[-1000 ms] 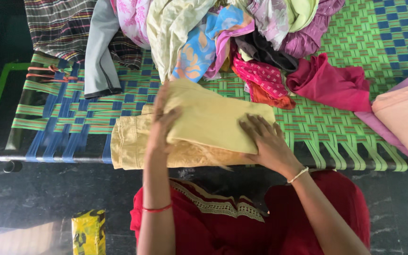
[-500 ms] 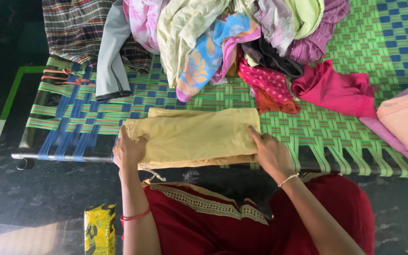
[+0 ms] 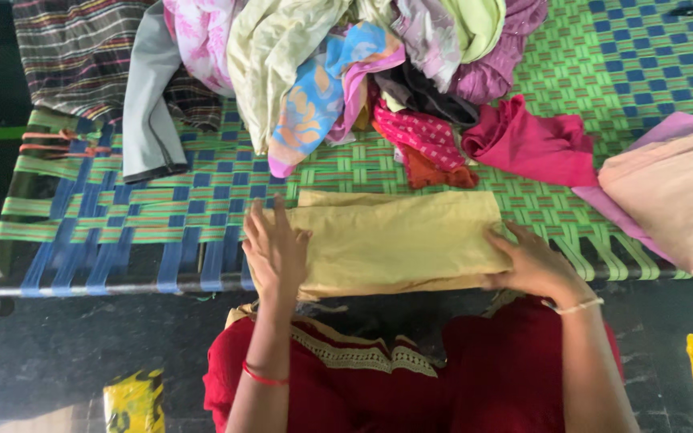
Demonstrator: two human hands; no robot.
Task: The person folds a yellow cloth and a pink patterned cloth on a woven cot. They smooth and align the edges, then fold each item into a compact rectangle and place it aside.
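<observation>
A folded pale yellow garment (image 3: 399,240) lies along the near edge of a woven green and blue cot (image 3: 162,200). My left hand (image 3: 276,250) rests flat on its left end, fingers spread. At the garment's right end my right hand (image 3: 532,263) grips the edge, thumb on top.
A heap of mixed clothes (image 3: 338,64) fills the cot's far side, with a grey garment (image 3: 147,104) at its left. A magenta cloth (image 3: 527,144) and folded peach and lilac cloths (image 3: 671,188) lie at the right. Yellow packets (image 3: 134,401) sit on the dark floor.
The yellow garment has been folded down into a flat rectangle. My left hand moved from gripping its left edge to lying flat on it; my right hand slid to the right end.
</observation>
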